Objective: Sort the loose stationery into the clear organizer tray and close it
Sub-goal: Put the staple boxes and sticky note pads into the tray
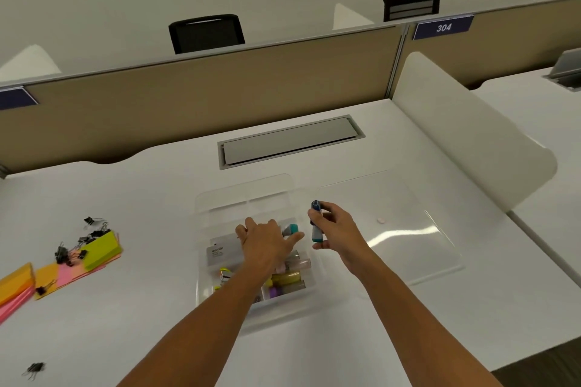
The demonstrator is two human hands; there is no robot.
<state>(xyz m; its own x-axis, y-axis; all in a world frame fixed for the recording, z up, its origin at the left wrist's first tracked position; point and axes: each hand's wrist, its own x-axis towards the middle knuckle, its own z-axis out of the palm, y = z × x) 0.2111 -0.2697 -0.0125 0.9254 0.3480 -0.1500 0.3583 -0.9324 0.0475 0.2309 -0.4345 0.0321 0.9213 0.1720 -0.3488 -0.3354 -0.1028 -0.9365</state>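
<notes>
Stationery lies scattered on the left of the white desk (132, 308), and some of it already sits in the clear organizer tray (206, 198) at the middle. Nearest the left edge is an orange pad (14, 281) over pink sheets, with one loose binder clip (34, 369) well apart on the near side. Just right of the pad lie orange and pink sticky notes (66, 273) — a small clip rests on their near corner — and a yellow-green sticky pad (100, 248) lies on top of them. A cluster of black binder clips (80, 240) sits against the far-left side of that pad.

In the tray, a white eraser box (217, 253) lies in the left compartment; yellow, purple and pink items fill the near compartments, too blurred to name singly. The left hand (265, 243) reaches over the tray's middle with its fingers spread and fairly straight, and a teal-capped marker (290, 229) shows just past its fingers. Whether the fingers touch it, I cannot tell.

Right of the tray's edge, the right hand (334, 229) grips a blue and white marker (315, 221) held roughly upright, fingers curled round it. Further right, the clear lid (418, 248) lies flat on the desk beside the tray — apart from it. A white divider panel (471, 132) stands along the desk's right side.
</notes>
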